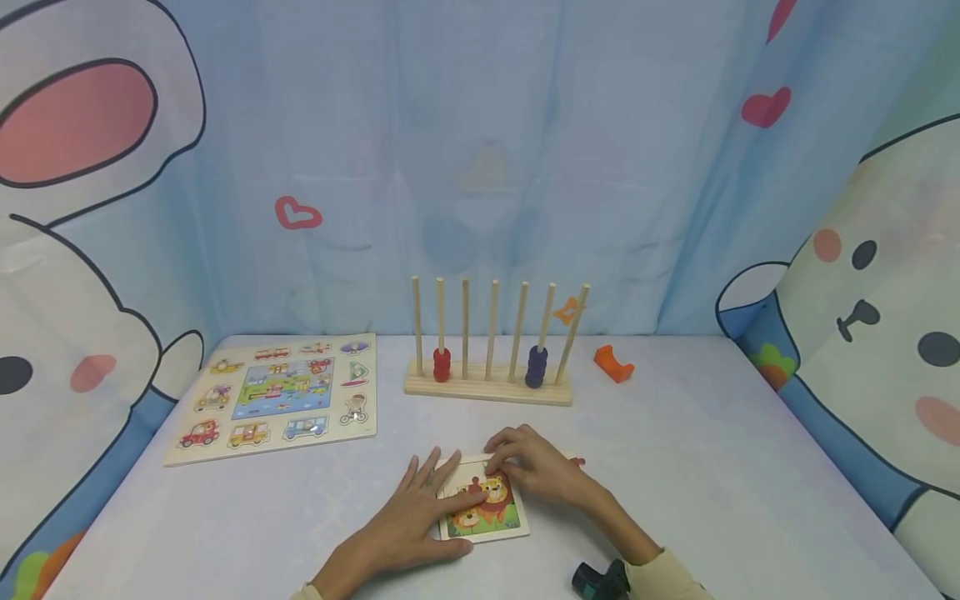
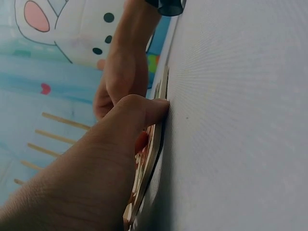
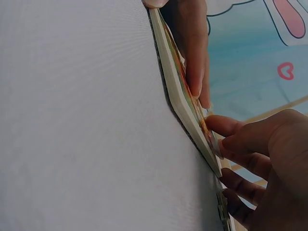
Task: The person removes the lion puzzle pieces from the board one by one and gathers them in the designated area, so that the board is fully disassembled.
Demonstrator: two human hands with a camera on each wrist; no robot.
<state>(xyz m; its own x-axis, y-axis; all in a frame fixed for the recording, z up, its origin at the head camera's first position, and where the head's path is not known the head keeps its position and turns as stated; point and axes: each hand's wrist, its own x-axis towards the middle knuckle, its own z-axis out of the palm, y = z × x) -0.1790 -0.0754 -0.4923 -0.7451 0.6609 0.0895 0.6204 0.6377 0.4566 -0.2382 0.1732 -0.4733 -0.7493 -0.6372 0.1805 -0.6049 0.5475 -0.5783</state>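
A small wooden jigsaw board (image 1: 487, 533) with a lion picture lies flat on the table. My left hand (image 1: 420, 521) is spread over its left side, index finger stretched across the picture and thumb at the near edge. At the far right corner, my right hand (image 1: 536, 467) has its fingers curled, the tips pinching a small puzzle piece (image 3: 216, 146) at the board's surface; the fingers mostly hide it. A red bit (image 1: 577, 461) shows just beyond the right wrist. More thin pieces (image 3: 224, 211) lie under the right hand's lower fingers.
A larger vehicle puzzle board (image 1: 360, 425) lies at the back left. Behind the hands stands a wooden peg rack (image 1: 487, 392) with red beads (image 1: 442, 365) and dark blue beads (image 1: 536, 367). An orange curved block (image 1: 613, 364) is to its right. A printed curtain (image 1: 480, 167) hangs behind.
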